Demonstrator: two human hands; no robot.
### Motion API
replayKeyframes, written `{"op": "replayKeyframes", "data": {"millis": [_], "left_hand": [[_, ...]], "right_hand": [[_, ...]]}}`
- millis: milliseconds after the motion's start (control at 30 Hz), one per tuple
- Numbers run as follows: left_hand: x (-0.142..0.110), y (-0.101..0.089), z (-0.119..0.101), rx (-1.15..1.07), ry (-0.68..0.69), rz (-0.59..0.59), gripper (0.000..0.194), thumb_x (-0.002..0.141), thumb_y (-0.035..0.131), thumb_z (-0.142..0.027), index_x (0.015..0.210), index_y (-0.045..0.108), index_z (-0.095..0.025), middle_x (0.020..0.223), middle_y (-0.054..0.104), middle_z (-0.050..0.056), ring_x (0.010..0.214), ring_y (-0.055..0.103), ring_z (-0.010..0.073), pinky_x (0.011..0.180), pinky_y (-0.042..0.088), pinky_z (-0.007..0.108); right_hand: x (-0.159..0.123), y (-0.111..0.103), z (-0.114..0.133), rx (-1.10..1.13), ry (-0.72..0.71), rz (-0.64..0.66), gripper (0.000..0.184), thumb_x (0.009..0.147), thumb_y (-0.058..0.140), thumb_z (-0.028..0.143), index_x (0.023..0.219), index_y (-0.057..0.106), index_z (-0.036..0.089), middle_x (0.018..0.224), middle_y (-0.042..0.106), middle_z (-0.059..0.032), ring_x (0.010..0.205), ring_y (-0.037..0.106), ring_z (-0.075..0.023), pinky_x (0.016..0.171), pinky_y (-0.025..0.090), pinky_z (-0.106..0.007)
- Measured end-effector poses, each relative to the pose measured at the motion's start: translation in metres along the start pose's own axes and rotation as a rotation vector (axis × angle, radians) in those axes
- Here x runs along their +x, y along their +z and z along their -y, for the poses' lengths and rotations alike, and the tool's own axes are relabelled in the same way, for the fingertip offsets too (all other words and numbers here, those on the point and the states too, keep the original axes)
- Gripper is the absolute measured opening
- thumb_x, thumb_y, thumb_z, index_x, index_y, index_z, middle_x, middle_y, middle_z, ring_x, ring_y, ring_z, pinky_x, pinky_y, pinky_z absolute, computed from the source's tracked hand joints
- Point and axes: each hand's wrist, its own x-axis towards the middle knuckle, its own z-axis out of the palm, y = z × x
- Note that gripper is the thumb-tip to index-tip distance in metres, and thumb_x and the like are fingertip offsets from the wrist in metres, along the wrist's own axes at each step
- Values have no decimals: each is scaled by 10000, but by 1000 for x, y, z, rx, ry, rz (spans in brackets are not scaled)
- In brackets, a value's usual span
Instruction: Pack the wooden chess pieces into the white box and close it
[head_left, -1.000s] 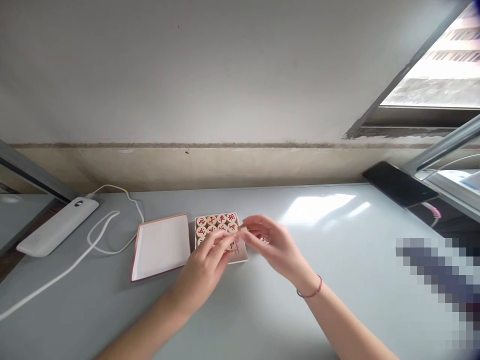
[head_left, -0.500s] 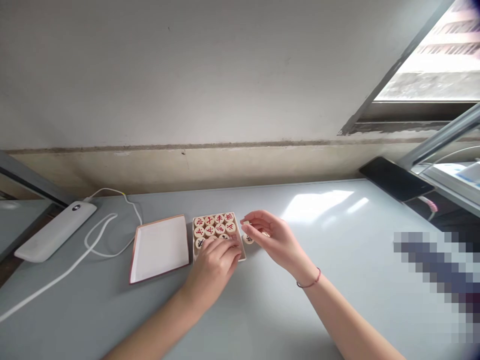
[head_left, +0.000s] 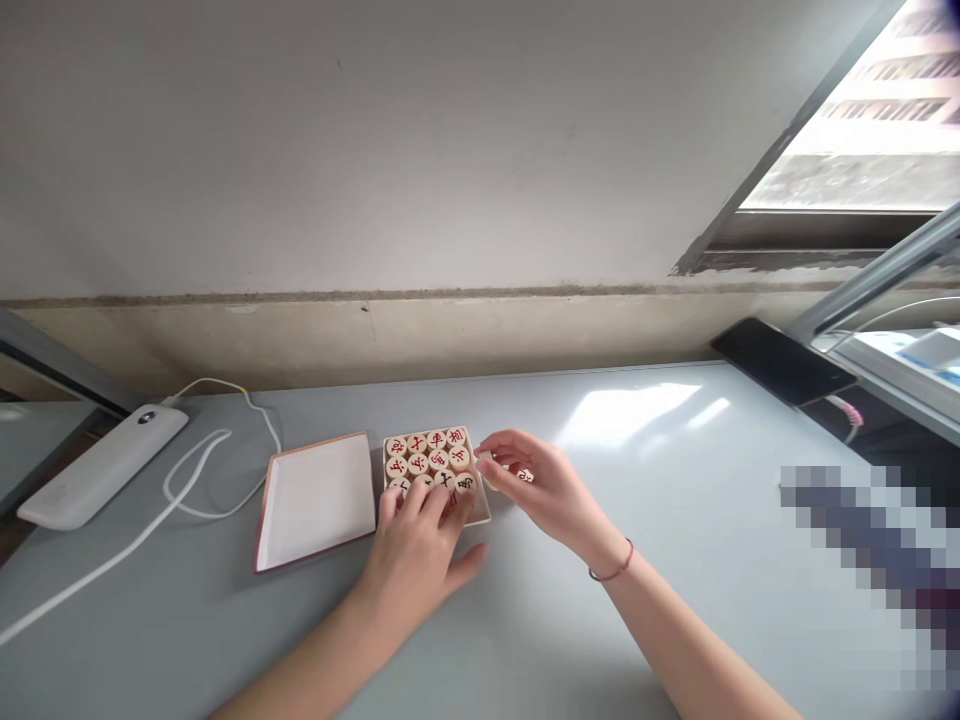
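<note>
A shallow square box (head_left: 478, 519) holds several round, cream Chinese chess pieces with red or black characters, set in rows. My left hand (head_left: 416, 550) lies over the box's near side, fingers spread on the pieces and thumb stretched out to the right. It hides most of the nearest row. Beside the box's right edge, my right hand (head_left: 544, 490) pinches a Chinese chess piece (head_left: 485, 458) between thumb and fingers. A loose piece (head_left: 526, 476) shows on the table past the thumb, partly covered by that hand. Left of the box lies its white-lined lid (head_left: 319, 500), inside facing up.
A white power strip (head_left: 105, 465) with a looping white cable (head_left: 165, 512) is at the left. Toward the back right, a black phone (head_left: 780, 360) rests against the metal frame. The wall runs along the grey table's (head_left: 450, 640) far edge. A blurred-out patch covers the right side.
My left hand has shifted slightly left and its thumb has spread out, exposing a black-lettered piece in the third row. My right hand, with its piece, has moved slightly left toward the box.
</note>
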Motion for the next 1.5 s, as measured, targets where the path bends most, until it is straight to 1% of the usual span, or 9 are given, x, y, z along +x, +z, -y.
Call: {"op": "replayKeyframes", "data": {"millis": [233, 300, 433, 633, 767, 933, 1200, 1367, 1500], "left_hand": [[0, 1, -1, 44, -35, 44, 403, 818, 614, -482, 1129, 595, -227, 920, 617, 59, 881, 511, 254, 765, 346, 412], [0, -2, 0, 49, -30, 38, 420, 821, 609, -479, 1158, 577, -231, 909, 613, 55, 872, 512, 250, 762, 345, 406], [-1, -10, 7, 49, -28, 15, 370, 826, 604, -446, 1122, 583, -225, 885, 611, 49, 850, 511, 237, 749, 332, 390], [-3, -20, 22, 17, 69, -54, 195, 845, 583, -300, 1005, 606, -191, 819, 616, 20, 797, 517, 202, 736, 312, 370], [-11, -19, 30, 14, 77, -85, 144, 866, 551, -248, 986, 609, -193, 799, 618, 9, 769, 514, 191, 737, 309, 369], [-21, -17, 33, -27, 35, -78, 124, 889, 538, -213, 985, 615, -205, 815, 626, 12, 787, 524, 190, 744, 306, 369], [-26, -9, 35, -70, 72, -63, 158, 912, 491, -115, 879, 620, -200, 835, 642, 8, 810, 524, 175, 743, 293, 358], [-26, -3, 35, -88, 71, -118, 141, 902, 518, -112, 836, 613, -193, 782, 634, -8, 768, 517, 162, 733, 292, 349], [-24, -5, 35, -93, 85, -111, 142, 915, 509, -130, 855, 620, -196, 767, 628, -6, 778, 528, 160, 730, 295, 347]], "right_hand": [[-5, 6, 2, -278, -49, -22, 119, 868, 531, 316, 930, 607, 247, 778, 665, 4, 618, 600, -133, 600, 506, -272], [-7, 7, 3, -363, -105, -31, 110, 869, 522, 271, 931, 610, 247, 863, 669, -11, 608, 599, -126, 618, 511, -278], [-10, 11, 1, -452, -248, 5, 215, 900, 441, 177, 1012, 609, 248, 1119, 619, -60, 704, 638, -137, 628, 517, -281], [-10, 25, -11, -643, -362, -1, 131, 872, 527, 102, 854, 598, 210, 865, 675, -37, 813, 617, -191, 724, 507, -324], [-12, 27, -11, -697, -433, -2, 144, 887, 521, 117, 821, 618, 200, 969, 663, -64, 899, 572, -218, 757, 509, -354], [-16, 28, -4, -771, -398, 11, 190, 893, 484, 126, 874, 655, 206, 971, 631, -81, 876, 544, -231, 719, 506, -378], [-3, -13, -7, -734, -354, -122, 216, 785, 462, 87, 895, 617, 189, 1001, 653, -83, 888, 572, -223, 748, 499, -366], [-2, -17, -12, -844, -360, 83, 294, 797, 556, 177, 1085, 606, 212, 1043, 678, -72, 1069, 554, -257, 870, 449, -405], [1, -6, -17, -878, -346, 156, 201, 799, 580, 135, 965, 648, 225, 893, 698, -40, 927, 608, -220, 852, 440, -387]]}}
